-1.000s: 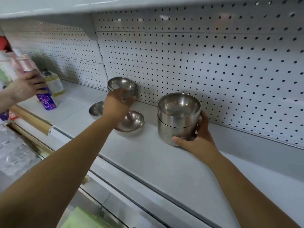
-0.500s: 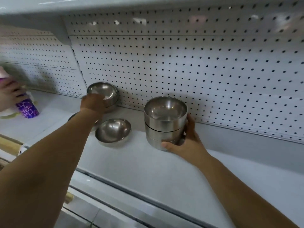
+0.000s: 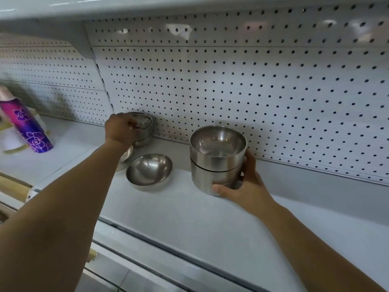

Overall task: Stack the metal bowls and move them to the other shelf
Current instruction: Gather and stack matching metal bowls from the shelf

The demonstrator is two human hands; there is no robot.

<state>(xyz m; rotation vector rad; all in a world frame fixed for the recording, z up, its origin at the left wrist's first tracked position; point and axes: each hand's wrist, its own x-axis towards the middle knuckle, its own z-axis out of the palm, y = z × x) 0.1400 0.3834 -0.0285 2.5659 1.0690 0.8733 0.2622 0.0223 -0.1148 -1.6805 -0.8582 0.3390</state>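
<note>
A stack of three metal bowls (image 3: 216,159) stands on the white shelf (image 3: 189,216), and my right hand (image 3: 246,186) grips its lower right side. At the back, against the pegboard, a shorter stack of metal bowls (image 3: 145,127) stands with my left hand (image 3: 122,129) closed on the rim of its top bowl. A single bowl (image 3: 149,168) lies open side up between the two stacks. Another bowl (image 3: 126,155) is mostly hidden under my left wrist.
A purple spray bottle with a flower print (image 3: 25,123) stands on the neighbouring shelf section at the left, beside a pale container (image 3: 12,138). White pegboard (image 3: 252,91) backs the shelf. The underside of the shelf above (image 3: 147,5) is close overhead.
The view has shifted left and closer. Another person's hand that held the purple bottle is gone from sight. My left hand has settled onto the rim of the back stack's top bowl.
</note>
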